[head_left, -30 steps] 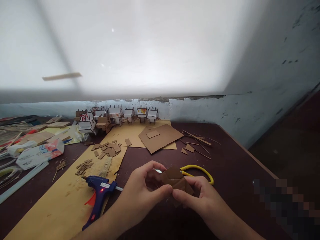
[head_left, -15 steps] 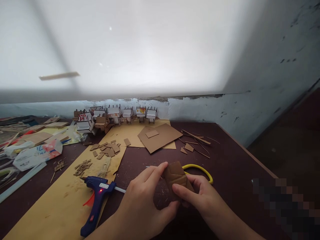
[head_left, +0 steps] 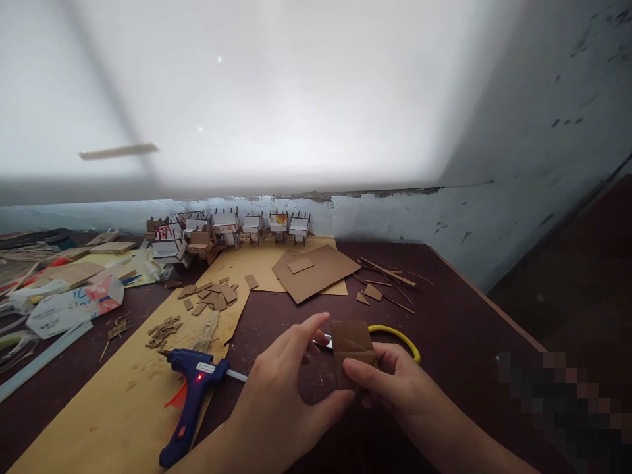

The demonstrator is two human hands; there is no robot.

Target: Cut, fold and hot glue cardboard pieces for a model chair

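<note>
A small brown piece of cardboard [head_left: 351, 345] with creases across its face stands upright in my right hand [head_left: 395, 385], pinched between thumb and fingers. Beside its left edge, my left hand [head_left: 291, 388] has its thumb and fingers spread apart, with nothing held between them; the thumb tip is close to the cardboard's lower edge. Behind the cardboard lie scissors with a yellow handle [head_left: 402, 337], partly covered by the piece and my right hand. To the left, a blue glue gun [head_left: 195, 388] with a red light lies on brown paper, a white glue stick in its back.
Small cardboard cutouts [head_left: 217, 294] lie heaped on the brown paper [head_left: 99, 395]. Behind are a larger cardboard sheet [head_left: 316, 273], thin strips [head_left: 390, 270] and several miniature cardboard chairs [head_left: 224, 227] along the wall. Scraps and a plastic packet [head_left: 79, 306] clutter the left.
My left fingers have moved off the cardboard's upper left corner and opened. The piece has turned more upright in my right hand, uncovering part of the scissors' blade.
</note>
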